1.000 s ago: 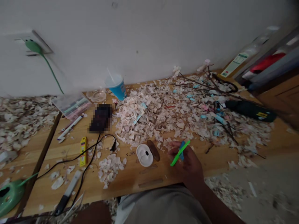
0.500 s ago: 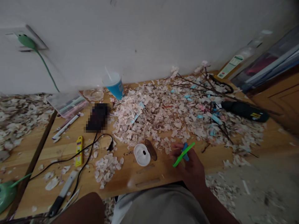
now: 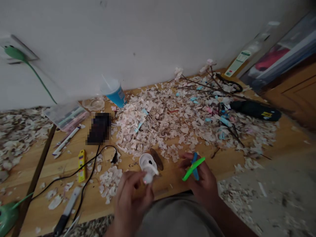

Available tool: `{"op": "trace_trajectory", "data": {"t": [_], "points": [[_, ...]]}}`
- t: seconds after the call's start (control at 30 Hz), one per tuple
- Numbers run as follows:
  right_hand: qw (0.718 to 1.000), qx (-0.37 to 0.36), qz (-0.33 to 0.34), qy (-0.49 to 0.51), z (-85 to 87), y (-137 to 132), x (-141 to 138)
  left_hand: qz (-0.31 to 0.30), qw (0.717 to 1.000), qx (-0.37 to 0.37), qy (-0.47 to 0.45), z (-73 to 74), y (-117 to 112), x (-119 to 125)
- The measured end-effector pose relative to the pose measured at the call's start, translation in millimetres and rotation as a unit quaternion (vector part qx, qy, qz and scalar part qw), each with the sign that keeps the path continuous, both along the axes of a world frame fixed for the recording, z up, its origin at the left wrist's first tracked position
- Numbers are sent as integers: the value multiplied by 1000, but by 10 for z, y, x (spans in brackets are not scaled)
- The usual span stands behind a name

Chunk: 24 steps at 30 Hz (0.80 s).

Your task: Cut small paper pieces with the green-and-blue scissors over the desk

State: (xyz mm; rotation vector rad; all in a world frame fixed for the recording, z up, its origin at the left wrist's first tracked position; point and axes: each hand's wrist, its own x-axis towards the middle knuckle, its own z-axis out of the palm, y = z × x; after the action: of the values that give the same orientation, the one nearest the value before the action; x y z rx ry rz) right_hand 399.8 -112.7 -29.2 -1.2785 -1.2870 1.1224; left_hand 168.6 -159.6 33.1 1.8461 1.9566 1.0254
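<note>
My right hand is closed around bright green tweezers and a small blue piece, held just above the front edge of the wooden table. Near the same edge, my left hand pinches a small white piece between its fingertips. A round white dish with a dark hole sits just beyond that hand, and a brown oval piece lies beside the dish.
A wide heap of pale shell-like flakes covers the table's middle, with dark twigs and a black tool at the right. At the left lie a blue cup, a black cable, a yellow cutter and a pen.
My left hand has come up into view from the lower left and now pinches a small white piece by the dish. The right hand has stayed in place with the tweezers.
</note>
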Motion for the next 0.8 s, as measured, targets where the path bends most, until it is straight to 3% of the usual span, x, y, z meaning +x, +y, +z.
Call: {"op": "trace_trajectory", "data": {"t": [0.13, 0.27, 0.63, 0.8], "points": [[1000, -4, -20, 5, 28, -11, 7, -18, 999, -26, 32, -399, 217, -57], [1000, -12, -18, 10, 18, -2, -9, -44, 996, -71, 36, -597, 252, -125], [998, -30, -55, -3, 87, -6, 6, -91, 984, -144, 61, -675, 457, -184], [999, -35, -40, -3, 42, -14, -4, -45, 988, -141, 41, -614, 451, -228]]}}
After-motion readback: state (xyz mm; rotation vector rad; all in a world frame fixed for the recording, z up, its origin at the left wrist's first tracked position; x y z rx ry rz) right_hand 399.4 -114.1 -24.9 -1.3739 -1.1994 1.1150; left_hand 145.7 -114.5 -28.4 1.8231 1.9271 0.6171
